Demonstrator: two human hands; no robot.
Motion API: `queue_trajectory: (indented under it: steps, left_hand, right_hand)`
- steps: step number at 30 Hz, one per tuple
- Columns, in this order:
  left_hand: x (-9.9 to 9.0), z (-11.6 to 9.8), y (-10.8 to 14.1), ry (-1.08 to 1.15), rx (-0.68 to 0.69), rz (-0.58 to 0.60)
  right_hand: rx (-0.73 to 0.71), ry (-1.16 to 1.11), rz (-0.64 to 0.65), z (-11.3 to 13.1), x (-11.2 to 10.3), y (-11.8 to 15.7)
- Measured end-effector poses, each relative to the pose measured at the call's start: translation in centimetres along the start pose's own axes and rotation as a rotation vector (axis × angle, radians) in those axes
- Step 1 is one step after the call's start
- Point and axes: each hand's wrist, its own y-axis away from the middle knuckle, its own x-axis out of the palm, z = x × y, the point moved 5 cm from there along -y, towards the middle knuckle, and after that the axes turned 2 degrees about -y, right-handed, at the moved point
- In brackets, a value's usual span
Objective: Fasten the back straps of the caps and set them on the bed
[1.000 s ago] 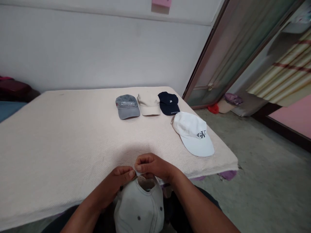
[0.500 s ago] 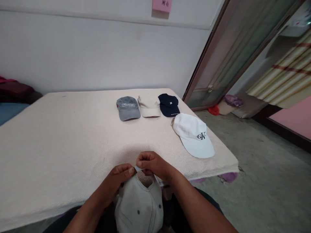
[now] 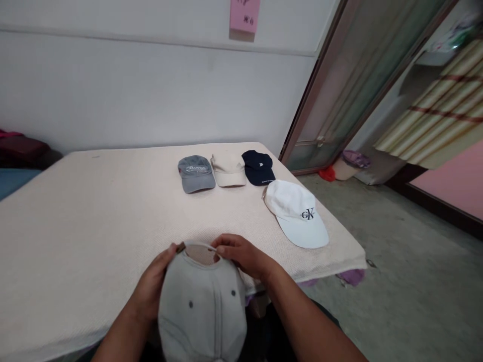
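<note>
A light grey cap (image 3: pixel 202 306) is held near the table's front edge, its back opening and strap facing away from me. My left hand (image 3: pixel 153 281) grips its left side, with fingertips by a small brown buckle at the strap's left end. My right hand (image 3: pixel 241 255) pinches the strap's right end, some fingers hidden behind it. On the cream cloth lie a grey cap (image 3: pixel 196 174), a beige cap (image 3: pixel 229 171) and a navy cap (image 3: pixel 258 167) in a row. Closer to me on the right rests a white cap (image 3: pixel 296 211) with black letters, its brim pointing right and toward me.
The cream-covered table (image 3: pixel 94 226) stands against a white wall bearing a pink note (image 3: pixel 244 15). Dark red bags (image 3: pixel 22 150) lie at far left. Beyond the right edge are a sliding door (image 3: pixel 324 100), a lined bin (image 3: pixel 347 166) and a striped curtain (image 3: pixel 441 110).
The light grey cap has risen and spread wider, its strap now stretched across the opening. My left hand has moved left from the strap to the cap's side. The view has shifted slightly.
</note>
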Motion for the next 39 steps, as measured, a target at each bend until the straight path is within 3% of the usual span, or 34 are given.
queue_trajectory:
  steps: [5, 8, 13, 16, 22, 28, 39]
  left_hand:
    - [-0.3, -1.7, 0.2, 0.150, -0.049, -0.104]
    - [-0.1, -1.8, -0.5, 0.170, -0.093, -0.099]
    - [0.8, -2.2, -2.6, 0.197, 0.077, 0.021]
    - [1.5, -1.3, -3.3, 0.145, 0.108, 0.060]
    - [1.4, 0.9, -4.0, -0.040, 0.105, -0.073]
    - [1.3, -0.3, -5.9, 0.048, 0.149, -0.114]
    - [2.6, -0.9, -11.0, 0.020, 0.130, 0.004]
  right_hand:
    - [0.135, -0.043, 0.057, -0.3, -1.0, 0.8]
    - [0.050, -0.240, -0.032, 0.6, -2.0, 0.8]
    - [-0.137, -0.494, -0.269, 2.1, -4.6, 0.7]
    - [-0.221, -0.565, -0.388, 2.3, -6.4, 0.5]
    - [-0.308, -0.579, -0.500, 2.3, -8.7, 0.2]
    - [-0.392, -0.582, -0.526, 3.7, -9.3, 0.2]
    - [-0.466, -0.511, -0.509, 5.1, -12.2, -0.3]
